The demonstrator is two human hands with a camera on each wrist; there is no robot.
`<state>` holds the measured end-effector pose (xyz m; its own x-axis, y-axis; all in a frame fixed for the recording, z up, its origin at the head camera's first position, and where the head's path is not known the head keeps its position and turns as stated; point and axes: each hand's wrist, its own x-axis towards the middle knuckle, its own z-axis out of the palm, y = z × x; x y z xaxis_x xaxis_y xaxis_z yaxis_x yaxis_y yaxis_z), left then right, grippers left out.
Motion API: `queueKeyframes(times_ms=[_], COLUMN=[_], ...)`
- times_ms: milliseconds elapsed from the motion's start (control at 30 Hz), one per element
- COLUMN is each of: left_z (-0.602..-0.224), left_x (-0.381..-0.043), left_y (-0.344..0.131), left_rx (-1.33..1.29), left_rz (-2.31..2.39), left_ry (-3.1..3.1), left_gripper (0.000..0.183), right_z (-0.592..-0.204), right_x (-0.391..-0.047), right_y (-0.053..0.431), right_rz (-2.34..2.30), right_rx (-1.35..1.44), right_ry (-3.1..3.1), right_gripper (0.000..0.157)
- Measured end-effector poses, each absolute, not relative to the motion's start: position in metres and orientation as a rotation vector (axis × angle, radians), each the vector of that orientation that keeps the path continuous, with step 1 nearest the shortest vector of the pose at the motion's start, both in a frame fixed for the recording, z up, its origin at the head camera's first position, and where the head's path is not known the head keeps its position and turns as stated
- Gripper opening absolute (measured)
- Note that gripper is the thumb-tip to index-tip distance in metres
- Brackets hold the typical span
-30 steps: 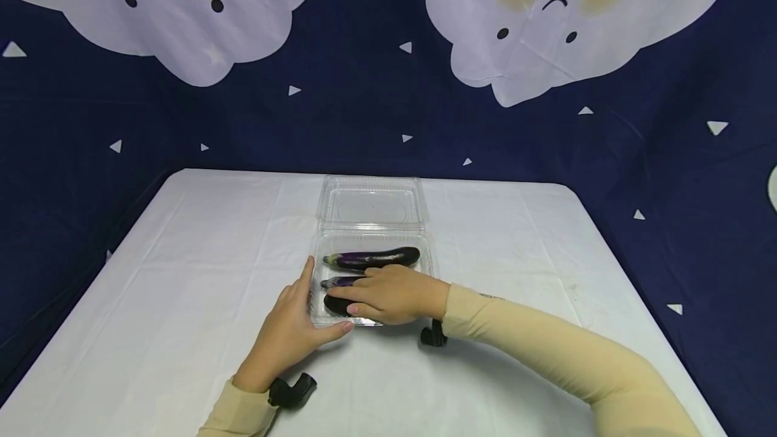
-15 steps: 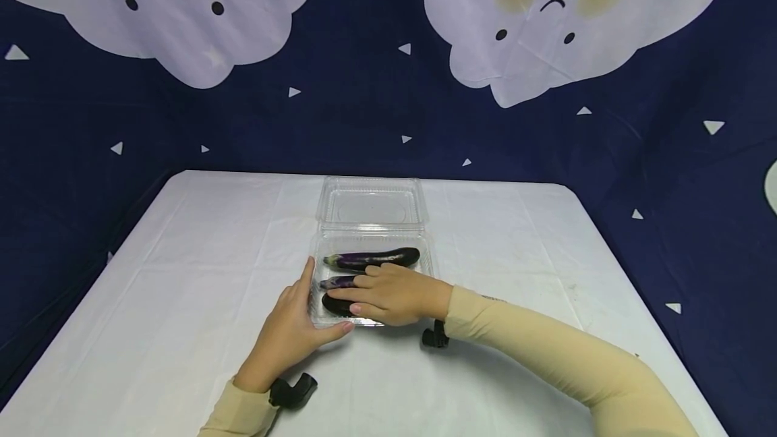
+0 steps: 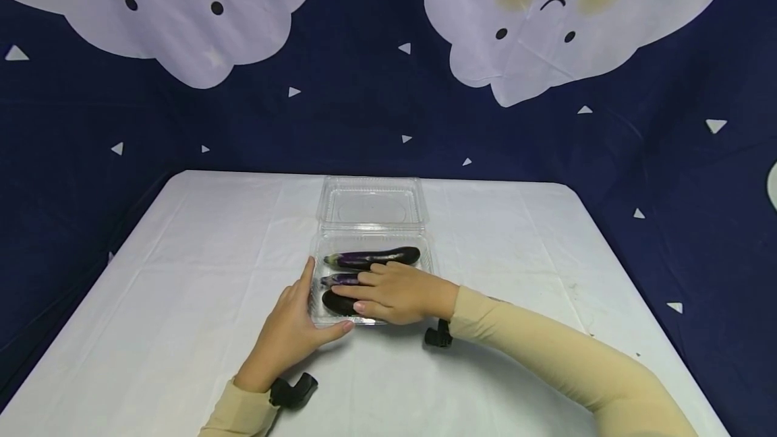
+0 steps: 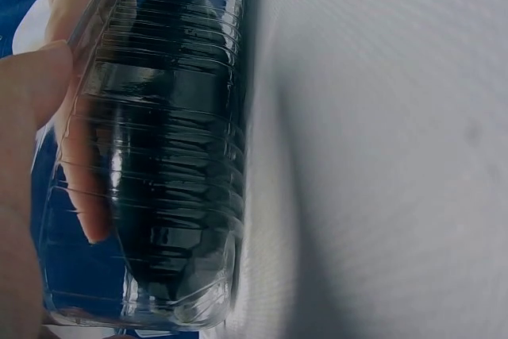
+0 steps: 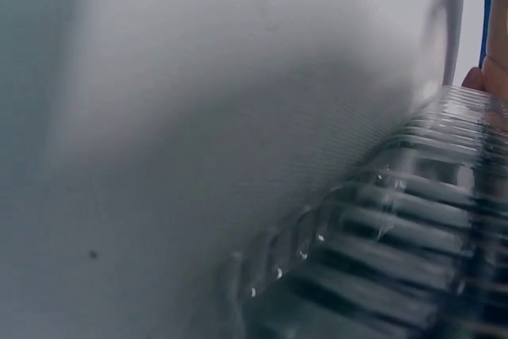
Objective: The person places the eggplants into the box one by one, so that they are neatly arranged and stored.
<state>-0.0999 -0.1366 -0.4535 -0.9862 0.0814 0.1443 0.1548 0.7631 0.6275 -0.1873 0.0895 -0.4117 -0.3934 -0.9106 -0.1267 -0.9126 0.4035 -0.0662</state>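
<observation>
A clear plastic clamshell box (image 3: pixel 429 248) lies with its lid (image 3: pixel 371 202) folded back. Inside are a rear eggplant (image 3: pixel 364 259), a middle eggplant (image 3: pixel 338 280) and a front eggplant (image 3: pixel 337 303), crosswise; the last two are partly hidden under my right hand (image 3: pixel 400 292). That hand lies over them, fingers pointing left, index straight between the front two and thumb at the near side. My left hand (image 3: pixel 288 329) rests along the box's left wall, fingers extended, thumb at the front left corner. In the left wrist view, dark eggplant skin (image 4: pixel 171 212) shows through the ribbed wall.
A white cloth covers the table (image 3: pixel 182 302). Behind it hangs a dark blue curtain (image 3: pixel 364 113) with cloud faces and small white triangles. Each wrist carries a black camera mount, such as the left mount (image 3: pixel 293 391).
My right hand has shifted slightly right. The middle and front eggplants sit a touch farther back in the box. The left hand has stayed in place.
</observation>
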Motion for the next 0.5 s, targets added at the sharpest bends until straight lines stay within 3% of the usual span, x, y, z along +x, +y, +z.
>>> queueKeyframes(times_ms=[500], left_z=[-0.451], left_x=[-0.1], left_y=[-0.137], left_rx=[-0.187], left_rz=[-1.002], left_ry=[-2.872], left_gripper=[0.129], right_z=[-0.406], right_x=[-0.19], right_y=[0.123], right_rz=[0.002], right_rx=[-1.505], right_ry=[2.616], right_gripper=[0.051])
